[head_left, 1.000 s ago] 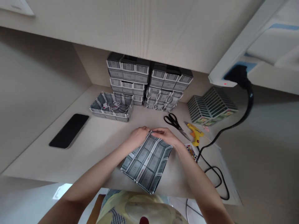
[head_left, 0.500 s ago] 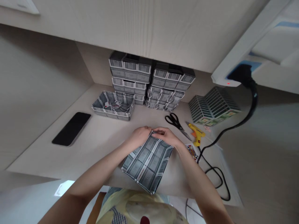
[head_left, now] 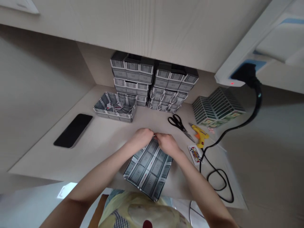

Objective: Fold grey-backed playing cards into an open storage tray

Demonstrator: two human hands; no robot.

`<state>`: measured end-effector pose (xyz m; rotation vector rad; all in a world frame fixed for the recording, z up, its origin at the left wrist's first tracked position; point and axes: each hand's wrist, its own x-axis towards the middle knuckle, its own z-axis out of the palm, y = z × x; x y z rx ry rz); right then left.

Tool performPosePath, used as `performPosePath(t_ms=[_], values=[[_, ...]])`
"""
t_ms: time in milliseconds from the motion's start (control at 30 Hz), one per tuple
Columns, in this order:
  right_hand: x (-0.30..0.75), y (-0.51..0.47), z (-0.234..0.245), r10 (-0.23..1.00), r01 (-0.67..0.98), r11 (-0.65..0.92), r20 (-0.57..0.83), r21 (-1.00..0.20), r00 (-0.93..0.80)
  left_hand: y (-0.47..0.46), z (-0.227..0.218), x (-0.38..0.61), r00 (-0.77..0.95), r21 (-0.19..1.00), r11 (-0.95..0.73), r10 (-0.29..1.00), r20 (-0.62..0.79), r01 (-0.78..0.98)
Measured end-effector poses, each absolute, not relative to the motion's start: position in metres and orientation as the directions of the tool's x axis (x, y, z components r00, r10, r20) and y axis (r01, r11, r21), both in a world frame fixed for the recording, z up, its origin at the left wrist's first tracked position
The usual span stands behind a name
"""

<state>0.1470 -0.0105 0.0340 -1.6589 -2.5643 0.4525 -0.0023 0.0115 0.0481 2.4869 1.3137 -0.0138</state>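
Observation:
A box made of playing cards (head_left: 150, 163), grey patterned backs facing in, tilts at the desk's front edge close to my body. My left hand (head_left: 143, 136) is closed on the far rim of this box, near its far left corner. Right beside it, my right hand (head_left: 166, 143) pinches the same far rim, thumb and fingers pressed together. The two hands nearly touch. Both sets of fingertips partly cover the rim, so the exact spot they press is hidden.
Behind stand stacked card boxes (head_left: 133, 71) and an open card box (head_left: 114, 115) holding loose cards. A phone (head_left: 73, 130) lies left. Scissors (head_left: 178, 123), a yellow glue gun (head_left: 200, 136), a playing card (head_left: 195, 154) and a black cable (head_left: 228, 186) lie right. A shelf overhangs.
My right hand has turned and closed in toward my left, its fingers now pinching the far rim. The box has shifted slightly; more of the loose playing card shows.

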Motion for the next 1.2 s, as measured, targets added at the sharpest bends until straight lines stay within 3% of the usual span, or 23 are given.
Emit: performPosePath(t_ms=[133,233,467,633,733,867,933,1033,1200], values=[[0.145,-0.013,0.035,0.92,0.915,0.349,-0.111,-0.2,-0.375,0.012,0.047,-0.014,0.601,0.381,-0.544,0.798,-0.039,0.747],[0.144,-0.013,0.037,0.923,0.923,0.345,-0.115,-0.17,-0.366,0.008,0.044,-0.018,0.566,0.388,-0.538,0.823,0.047,0.749],[0.139,-0.014,0.042,0.918,0.93,0.352,-0.157,-0.103,-0.365,0.002,0.043,-0.014,0.625,0.113,-0.634,0.773,0.109,0.765],[0.137,-0.014,0.046,0.914,0.934,0.356,-0.196,-0.04,-0.356,0.001,0.044,-0.007,0.673,0.04,-0.68,0.732,0.107,0.732],[0.138,-0.014,0.046,0.915,0.933,0.357,-0.184,-0.04,-0.358,0.001,0.041,-0.008,0.643,0.117,-0.655,0.755,0.124,0.747],[0.139,-0.015,0.044,0.919,0.929,0.361,-0.14,-0.082,-0.37,0.002,0.032,-0.017,0.5,0.436,-0.506,0.855,0.139,0.745],[0.138,-0.015,0.043,0.919,0.926,0.366,-0.121,-0.094,-0.375,0.001,0.028,-0.021,0.438,0.497,-0.428,0.893,0.103,0.755],[0.136,-0.014,0.043,0.92,0.925,0.369,-0.104,-0.091,-0.378,-0.002,0.027,-0.019,0.393,0.434,-0.363,0.919,0.023,0.825],[0.134,-0.014,0.045,0.908,0.919,0.386,-0.144,-0.081,-0.394,-0.008,0.033,-0.006,0.436,0.293,-0.416,0.9,-0.002,0.861]])
